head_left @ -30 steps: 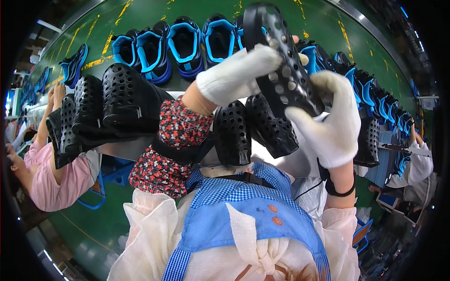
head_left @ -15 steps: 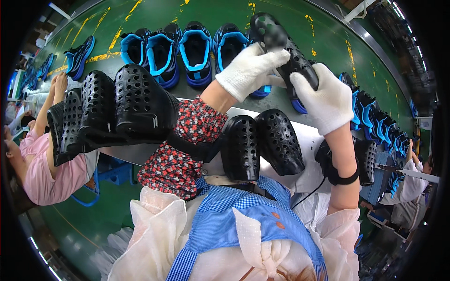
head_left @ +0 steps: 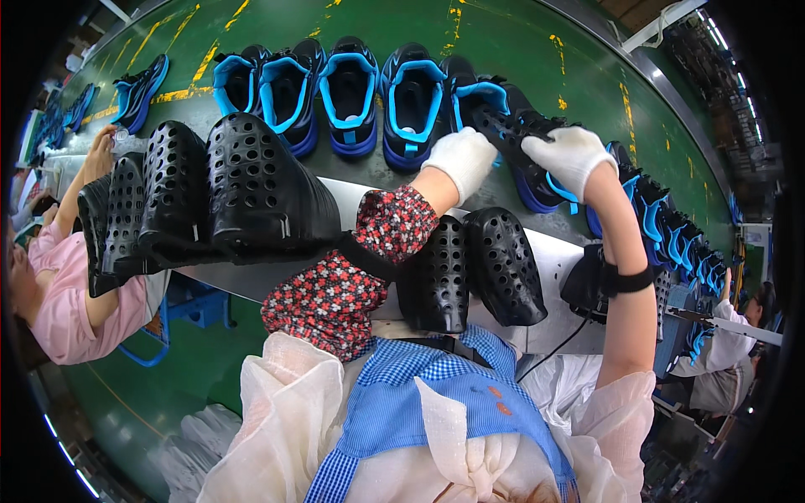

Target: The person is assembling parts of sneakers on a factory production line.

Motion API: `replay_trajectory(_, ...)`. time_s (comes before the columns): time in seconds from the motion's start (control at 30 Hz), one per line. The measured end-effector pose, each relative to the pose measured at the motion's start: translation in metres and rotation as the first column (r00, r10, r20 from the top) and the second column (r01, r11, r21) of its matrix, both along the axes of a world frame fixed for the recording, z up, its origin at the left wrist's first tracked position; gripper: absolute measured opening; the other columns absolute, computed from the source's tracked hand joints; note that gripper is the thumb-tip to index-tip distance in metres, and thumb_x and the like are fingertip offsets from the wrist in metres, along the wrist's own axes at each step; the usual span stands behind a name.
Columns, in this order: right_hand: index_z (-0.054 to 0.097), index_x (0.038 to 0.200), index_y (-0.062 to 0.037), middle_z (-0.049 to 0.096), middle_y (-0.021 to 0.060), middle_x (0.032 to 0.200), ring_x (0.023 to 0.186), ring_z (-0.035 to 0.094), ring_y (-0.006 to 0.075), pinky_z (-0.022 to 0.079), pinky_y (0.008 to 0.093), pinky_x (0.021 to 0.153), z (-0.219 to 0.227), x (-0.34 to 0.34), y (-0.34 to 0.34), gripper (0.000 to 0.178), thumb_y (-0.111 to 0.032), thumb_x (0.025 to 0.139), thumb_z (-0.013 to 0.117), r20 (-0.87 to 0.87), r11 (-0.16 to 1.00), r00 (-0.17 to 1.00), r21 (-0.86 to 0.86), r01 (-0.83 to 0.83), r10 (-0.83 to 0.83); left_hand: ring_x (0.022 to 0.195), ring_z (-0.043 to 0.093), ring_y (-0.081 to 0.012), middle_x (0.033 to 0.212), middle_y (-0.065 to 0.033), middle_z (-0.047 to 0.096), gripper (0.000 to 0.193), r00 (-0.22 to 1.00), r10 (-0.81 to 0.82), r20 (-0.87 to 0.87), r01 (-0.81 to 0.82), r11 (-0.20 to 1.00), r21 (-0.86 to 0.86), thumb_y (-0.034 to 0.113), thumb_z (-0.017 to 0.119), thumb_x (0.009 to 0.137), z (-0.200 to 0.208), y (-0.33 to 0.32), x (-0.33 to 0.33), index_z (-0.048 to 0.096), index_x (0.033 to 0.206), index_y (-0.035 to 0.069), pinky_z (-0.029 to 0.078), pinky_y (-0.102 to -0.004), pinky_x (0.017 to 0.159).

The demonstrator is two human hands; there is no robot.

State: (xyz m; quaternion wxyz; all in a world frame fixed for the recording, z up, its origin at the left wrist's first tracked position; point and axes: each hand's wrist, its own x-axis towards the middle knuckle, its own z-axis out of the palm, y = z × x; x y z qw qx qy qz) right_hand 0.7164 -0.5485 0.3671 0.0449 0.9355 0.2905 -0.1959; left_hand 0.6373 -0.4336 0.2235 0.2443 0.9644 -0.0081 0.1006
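Note:
Both my hands wear white knitted gloves. At the far side of the bench, my left hand (head_left: 461, 164) is closed at the heel of a black sneaker with blue lining (head_left: 480, 94); its fingertips are partly hidden. My right hand (head_left: 572, 159) grips a black perforated shoe tree (head_left: 496, 124), its thumb along the top. The shoe tree lies at the sneaker's opening, between my hands; how deep it sits inside cannot be made out. Two more shoe trees, one upright (head_left: 443, 277) and one leaning (head_left: 506, 268), stand close to my body, below my wrists.
Sneakers, one of them here (head_left: 412, 101), stand in a row on the green surface (head_left: 503, 25). Larger perforated black forms (head_left: 260, 184) crowd the left of the metal bench (head_left: 549, 251). More sneakers (head_left: 671, 226) line the right. Co-workers sit left (head_left: 92, 302) and right (head_left: 729, 335).
Both hands have come down with the shoe tree, from above the row to the sneaker's opening. My left hand moved right and nearer, onto the heel; my right hand stays on the shoe tree.

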Motion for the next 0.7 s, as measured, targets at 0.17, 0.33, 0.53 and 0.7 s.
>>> replay_trajectory(0.17, 0.069, 0.096, -0.0054, 0.065, 0.0192, 0.1, 0.095, 0.062, 0.0339, 0.049, 0.0389, 0.085, -0.018, -0.006, 0.041, 0.043, -0.04, 0.082, 0.047, 0.115, 0.989, 0.993, -0.148, -0.017, 0.034, 0.086, 0.062, -0.0327, 0.087, -0.0161, 0.065, 0.018, 0.986, -0.085, -0.144, 0.09, 0.996, 0.028, 0.021, 0.057, 0.08, -0.002, -0.016, 0.002, 0.066, 0.088, 0.006, 0.051, -0.0415, 0.075)
replay_trajectory(0.33, 0.069, 0.099, -0.0068, 0.064, 0.0176, 0.104, 0.098, 0.062, 0.033, 0.049, 0.0392, 0.085, -0.061, 0.008, 0.051, 0.039, -0.038, 0.081, 0.053, 0.079, 0.988, 0.994, -0.127, 0.087, -0.077, 0.093, 0.061, -0.0323, 0.096, -0.016, 0.065, 0.021, 0.907, -0.12, -0.405, 0.107, 0.993, -0.055, 0.022, 0.056, 0.08, 0.007, -0.02, 0.016, 0.067, 0.092, 0.008, 0.051, -0.0399, 0.078)
replay_trajectory(0.53, 0.067, 0.105, -0.0064, 0.063, 0.0199, 0.107, 0.099, 0.061, 0.034, 0.049, 0.0412, 0.085, -0.089, 0.021, 0.066, 0.044, -0.038, 0.076, 0.059, -0.158, 0.989, 0.984, -0.13, 0.064, -0.085, 0.095, 0.061, -0.0319, 0.103, -0.0151, 0.065, 0.026, 0.768, -0.262, -0.585, 0.273, 0.959, -0.072, 0.026, 0.056, 0.078, -0.006, -0.003, 0.036, 0.067, 0.098, 0.012, 0.049, -0.0381, 0.082)
replay_trajectory(0.7, 0.066, 0.105, -0.012, 0.063, 0.0166, 0.106, 0.097, 0.061, 0.0344, 0.051, 0.0414, 0.081, -0.126, 0.042, 0.074, 0.041, -0.043, 0.078, 0.064, -0.092, 0.996, 0.994, 0.066, 0.066, -0.06, 0.1, 0.061, -0.0316, 0.11, -0.0162, 0.063, 0.033, 0.697, -0.203, -0.688, 0.266, 0.964, -0.016, 0.027, 0.057, 0.076, 0.001, -0.01, 0.041, 0.067, 0.104, 0.011, 0.049, -0.0374, 0.083)
